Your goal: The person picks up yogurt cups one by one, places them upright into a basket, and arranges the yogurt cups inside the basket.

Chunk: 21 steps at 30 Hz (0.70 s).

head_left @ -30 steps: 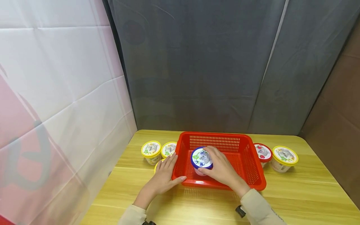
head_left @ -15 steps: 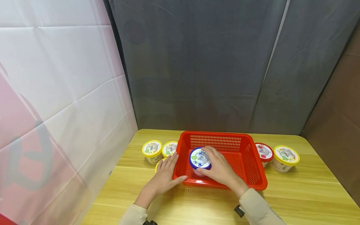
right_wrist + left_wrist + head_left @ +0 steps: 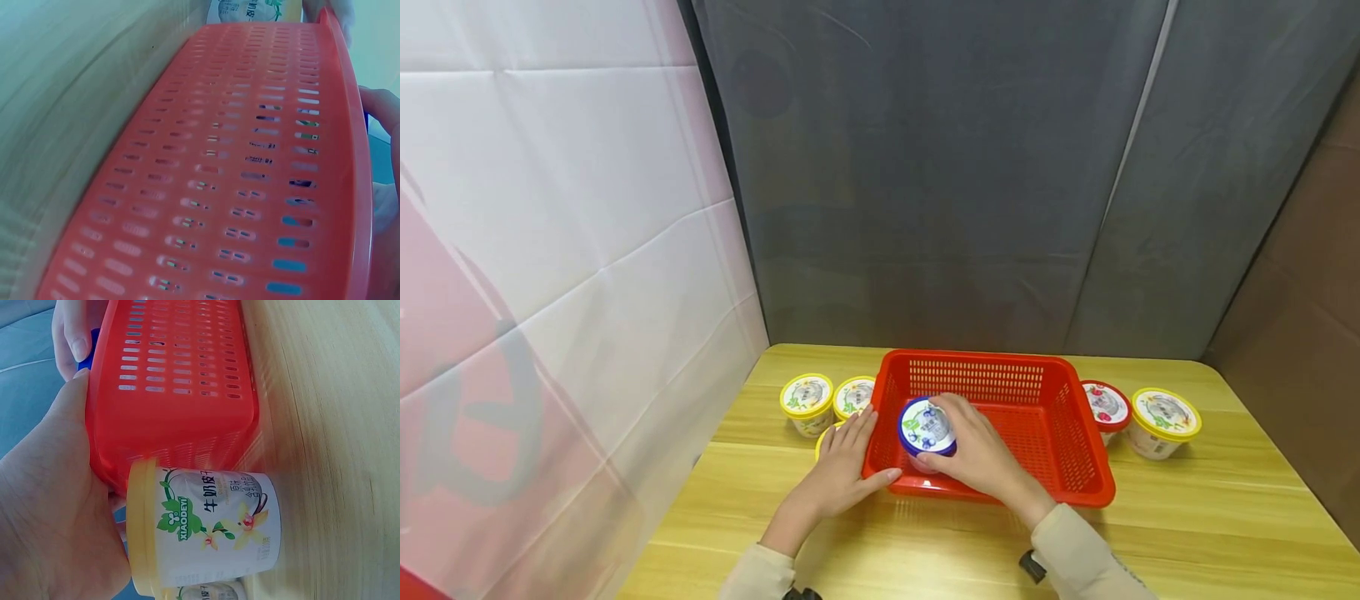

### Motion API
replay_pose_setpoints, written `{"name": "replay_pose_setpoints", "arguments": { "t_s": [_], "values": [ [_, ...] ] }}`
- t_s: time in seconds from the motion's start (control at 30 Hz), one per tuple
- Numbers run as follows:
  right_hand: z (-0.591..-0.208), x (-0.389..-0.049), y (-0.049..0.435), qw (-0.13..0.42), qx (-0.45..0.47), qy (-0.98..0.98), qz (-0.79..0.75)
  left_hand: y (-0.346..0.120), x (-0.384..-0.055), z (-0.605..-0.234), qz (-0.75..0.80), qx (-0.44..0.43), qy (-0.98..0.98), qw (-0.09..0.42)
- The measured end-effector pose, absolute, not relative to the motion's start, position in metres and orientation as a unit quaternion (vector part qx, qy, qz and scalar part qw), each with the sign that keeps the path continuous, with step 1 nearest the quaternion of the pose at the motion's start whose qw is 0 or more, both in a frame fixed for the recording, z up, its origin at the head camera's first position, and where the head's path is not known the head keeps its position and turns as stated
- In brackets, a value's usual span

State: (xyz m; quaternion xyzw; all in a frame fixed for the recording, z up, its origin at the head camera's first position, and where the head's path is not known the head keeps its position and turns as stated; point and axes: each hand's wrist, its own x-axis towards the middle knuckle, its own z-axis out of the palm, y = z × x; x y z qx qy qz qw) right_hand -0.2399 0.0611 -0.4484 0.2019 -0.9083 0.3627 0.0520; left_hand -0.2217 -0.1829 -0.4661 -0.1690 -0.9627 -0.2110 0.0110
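In the head view my right hand [image 3: 983, 452] grips a yogurt cup [image 3: 927, 427] with a blue lid and blueberries printed on top. The cup stands upright inside the red plastic basket [image 3: 977, 358], near its left end. My left hand [image 3: 838, 479] lies with straight fingers along the basket's left rim, thumb at the front corner. Under that hand, outside the basket, is a yellow-lidded cup [image 3: 206, 528], its white side and flower print plain in the left wrist view. The right wrist view shows mostly the basket's slotted wall [image 3: 219, 169]; the blue-lidded cup is largely hidden behind it.
Left of the basket stand two more yellow-lidded cups, an outer cup [image 3: 807, 400] and an inner cup [image 3: 853, 395]. A red-lidded cup [image 3: 1106, 406] and another yellow-lidded cup [image 3: 1163, 417] stand at its right. Everything sits on a wooden table [image 3: 1225, 517], with a grey curtain [image 3: 925, 175] behind.
My right hand has shifted the blue-lidded cup slightly left and toward the basket's left wall. The left hand stays on the rim.
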Motion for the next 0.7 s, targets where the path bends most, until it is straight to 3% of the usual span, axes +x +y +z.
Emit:
{"name": "replay_pose_setpoints", "arguments": {
  "t_s": [0.7],
  "values": [
    [-0.4527,-0.2396,0.0534,0.054,0.191,-0.911,0.363,-0.1819,-0.2215,-0.4717,-0.215,-0.167,-0.962,0.009]
  ]
}}
